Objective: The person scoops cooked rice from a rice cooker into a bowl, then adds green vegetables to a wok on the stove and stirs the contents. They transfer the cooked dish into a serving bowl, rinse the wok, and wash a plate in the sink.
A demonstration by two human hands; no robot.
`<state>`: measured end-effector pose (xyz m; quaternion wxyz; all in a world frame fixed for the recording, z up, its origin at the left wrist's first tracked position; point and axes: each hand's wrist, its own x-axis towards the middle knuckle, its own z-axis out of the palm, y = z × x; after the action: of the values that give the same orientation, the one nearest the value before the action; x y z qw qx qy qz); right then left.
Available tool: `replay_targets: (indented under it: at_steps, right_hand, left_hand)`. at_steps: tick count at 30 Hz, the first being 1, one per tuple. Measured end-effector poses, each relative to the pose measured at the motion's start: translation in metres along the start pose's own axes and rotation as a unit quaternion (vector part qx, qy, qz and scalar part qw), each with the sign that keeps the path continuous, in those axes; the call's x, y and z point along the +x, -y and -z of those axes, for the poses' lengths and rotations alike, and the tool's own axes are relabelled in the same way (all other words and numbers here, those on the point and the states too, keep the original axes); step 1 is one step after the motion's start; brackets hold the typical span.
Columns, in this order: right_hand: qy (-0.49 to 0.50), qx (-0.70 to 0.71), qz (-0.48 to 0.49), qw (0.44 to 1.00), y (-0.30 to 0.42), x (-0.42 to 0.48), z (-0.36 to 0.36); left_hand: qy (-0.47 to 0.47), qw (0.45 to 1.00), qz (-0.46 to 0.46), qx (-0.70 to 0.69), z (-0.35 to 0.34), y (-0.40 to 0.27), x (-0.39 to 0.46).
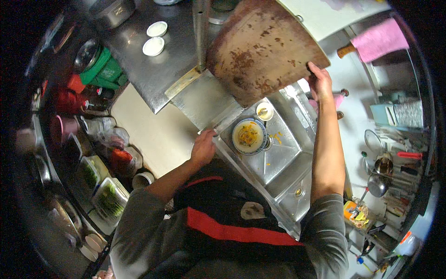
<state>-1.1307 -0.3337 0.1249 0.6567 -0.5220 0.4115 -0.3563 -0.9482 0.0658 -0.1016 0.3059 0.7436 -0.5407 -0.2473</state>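
Note:
My right hand [320,83] grips the lower right edge of a large, worn wooden cutting board [266,52], thumb on its stained face. The board is tilted up at the far end of the sink. My left hand [204,148] touches the near corner of the steel ledge [205,104] beside the sink; its curled fingers are partly hidden, so I cannot tell whether it grips. Below, in the stainless steel sink [278,162], stand a blue-rimmed bowl [249,136] with orange food scraps and a small white bowl [264,111] with a spoon.
Two white bowls [154,46] of white contents stand on the steel table [134,64]. A metal post [201,35] rises near the board. Along the left lie bags and tubs of greens [110,197]. Utensils and a steel ladle [378,185] hang at the right wall.

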Motion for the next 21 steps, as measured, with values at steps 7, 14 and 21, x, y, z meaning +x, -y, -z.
replay_targets:
  at_steps: [7, 14, 21]
  right_hand:
    - [0.043, -0.309, 0.105, 0.944, -0.036, -0.031, 0.020]
    - [-0.045, -0.347, -0.094, 0.932, -0.232, -0.260, 0.067]
    - [-0.303, -0.295, -0.318, 0.849, -0.321, -0.506, 0.253]
  left_hand:
    - [0.104, 0.991, -0.073, -0.029, -0.018, -0.036, 0.028]
    - [0.186, 0.972, -0.118, -0.077, -0.059, -0.086, 0.021]
    - [0.256, 0.956, -0.127, -0.060, -0.108, -0.149, -0.005]
